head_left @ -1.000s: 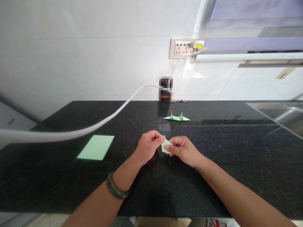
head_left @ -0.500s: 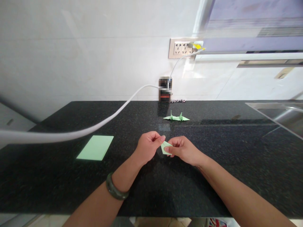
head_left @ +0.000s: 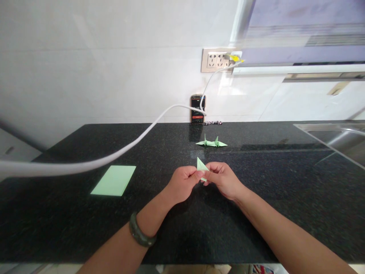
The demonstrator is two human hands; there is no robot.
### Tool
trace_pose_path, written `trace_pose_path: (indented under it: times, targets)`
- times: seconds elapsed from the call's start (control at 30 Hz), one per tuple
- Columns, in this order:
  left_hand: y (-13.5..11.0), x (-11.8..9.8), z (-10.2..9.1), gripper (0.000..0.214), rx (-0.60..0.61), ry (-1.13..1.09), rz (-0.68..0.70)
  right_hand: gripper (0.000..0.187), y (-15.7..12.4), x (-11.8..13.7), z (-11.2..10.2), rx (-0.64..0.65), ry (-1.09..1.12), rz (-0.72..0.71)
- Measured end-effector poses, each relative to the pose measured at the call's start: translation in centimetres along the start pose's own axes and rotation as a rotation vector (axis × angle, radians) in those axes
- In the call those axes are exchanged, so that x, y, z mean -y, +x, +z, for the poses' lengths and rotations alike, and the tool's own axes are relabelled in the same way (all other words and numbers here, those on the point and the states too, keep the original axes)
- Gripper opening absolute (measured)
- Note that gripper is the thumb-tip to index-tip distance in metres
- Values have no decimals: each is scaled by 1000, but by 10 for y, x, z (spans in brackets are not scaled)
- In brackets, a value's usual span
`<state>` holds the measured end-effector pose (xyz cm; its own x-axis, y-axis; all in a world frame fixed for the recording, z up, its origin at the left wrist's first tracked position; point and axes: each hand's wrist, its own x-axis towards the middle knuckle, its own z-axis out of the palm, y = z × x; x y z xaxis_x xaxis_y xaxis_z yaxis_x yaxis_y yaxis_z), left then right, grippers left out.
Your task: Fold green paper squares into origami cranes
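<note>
Between my two hands is a small piece of folded light green paper [head_left: 201,165], its pointed tip standing up and away from me. My left hand [head_left: 184,183] pinches its lower left side with the thumb on top. From the right, my right hand [head_left: 224,180] grips the other side, thumb across the face and fingers behind. The thumbs almost meet and cover the paper's lower part. Beyond my hands two folded green paper cranes [head_left: 211,142] rest side by side on the counter. A stack of green paper sheets [head_left: 114,181] lies to the left.
A phone [head_left: 197,109] leans on the wall behind a beaded strand [head_left: 213,123]. A white cable [head_left: 128,146] crosses the left foreground above the dark speckled counter [head_left: 71,224]. At the right is a metal sink [head_left: 342,139]; a socket panel [head_left: 217,60] is on the wall.
The folded paper has turned in my hands, so its point now faces up and away. My left hand has shifted lower, its thumb now beside the right thumb.
</note>
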<state>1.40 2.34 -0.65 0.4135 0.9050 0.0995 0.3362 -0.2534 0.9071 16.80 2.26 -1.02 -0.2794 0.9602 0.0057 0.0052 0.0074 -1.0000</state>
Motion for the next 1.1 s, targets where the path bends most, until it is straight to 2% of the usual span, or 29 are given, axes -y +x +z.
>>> trace_pose_path:
  times: [0.13,0.23,0.3,0.37,0.43,0.53,0.6,0.73,0.93,1.1]
  targets:
    - [2,1,-1,33,5,-32,-12,22,1,2,-8,83,-65,45]
    - [3,4,-1,29,11,-112,-43,19,0,0,-16,312,-258,111]
    - [4,8,-1,26,55,-134,-79,18,-1,-2,-20,377,-356,108]
    - [4,12,-1,20,62,-141,-120,16,0,-3,-21,333,-412,75]
    - [5,13,-1,17,15,-207,-169,15,1,-3,-19,208,-423,31]
    - [5,10,2,16,-23,-391,-243,14,3,0,-15,17,-361,-41]
    - [4,6,4,16,22,-480,-277,14,4,1,-10,-45,-280,-74]
    - [2,0,8,15,91,-538,-272,18,1,4,-2,-24,-114,-55]
    - [2,-2,6,17,0,-585,-219,21,0,3,-4,-59,-66,-28]
    - [1,-4,2,16,17,-663,-209,18,1,2,-6,8,52,-45]
